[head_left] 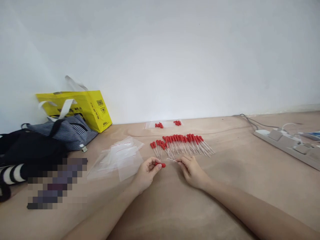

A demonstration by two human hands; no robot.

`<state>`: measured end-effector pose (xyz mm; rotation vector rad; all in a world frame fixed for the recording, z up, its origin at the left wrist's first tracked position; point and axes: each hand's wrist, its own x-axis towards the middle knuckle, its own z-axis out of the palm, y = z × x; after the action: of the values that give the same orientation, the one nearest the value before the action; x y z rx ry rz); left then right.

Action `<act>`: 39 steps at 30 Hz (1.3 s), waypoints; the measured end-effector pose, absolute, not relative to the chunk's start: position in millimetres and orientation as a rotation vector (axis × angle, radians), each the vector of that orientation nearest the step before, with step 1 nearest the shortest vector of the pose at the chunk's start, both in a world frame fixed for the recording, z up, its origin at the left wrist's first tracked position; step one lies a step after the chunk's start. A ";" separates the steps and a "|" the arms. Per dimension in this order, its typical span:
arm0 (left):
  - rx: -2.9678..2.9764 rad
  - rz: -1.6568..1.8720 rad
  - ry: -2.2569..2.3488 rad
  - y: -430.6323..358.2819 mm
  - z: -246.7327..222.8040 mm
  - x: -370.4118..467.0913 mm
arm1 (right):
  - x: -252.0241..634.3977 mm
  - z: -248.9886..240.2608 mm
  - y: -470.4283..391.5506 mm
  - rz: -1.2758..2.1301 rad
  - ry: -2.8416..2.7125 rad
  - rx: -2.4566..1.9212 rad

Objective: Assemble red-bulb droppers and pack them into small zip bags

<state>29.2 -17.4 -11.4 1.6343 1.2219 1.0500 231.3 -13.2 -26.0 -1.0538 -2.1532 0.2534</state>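
Observation:
My left hand [147, 173] is closed, its thumb and fingers pinching a red rubber bulb [163, 165] just in front of the row of droppers. Opposite it, my right hand [190, 169] pinches a thin clear tube [172, 160] that points left toward the bulb; a small gap separates the two. Behind both hands, several red-topped droppers [184, 139] lie side by side on the wooden table [160, 213], clear stems toward me. Left of my left hand, clear zip bags [125, 153] lie overlapped and flat.
Near the wall, a clear bag [150, 125] lies with red bulbs [177, 123] on it or in it. At left are a yellow bag [101, 115], a striped pouch [75, 133], black cloth [32, 146] and a pixelated object [57, 183]. A white power strip [295, 146] with cables sits at right.

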 end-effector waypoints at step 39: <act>2.147 1.203 1.187 -8.8 -20.7 24.0 | 219.0 -26.8 -19.3 0.228 -2.232 -1.000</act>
<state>24.0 -8.8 -20.7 2.1466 1.1868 1.2032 219.0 -19.3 -26.8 -0.9996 -2.2321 0.2282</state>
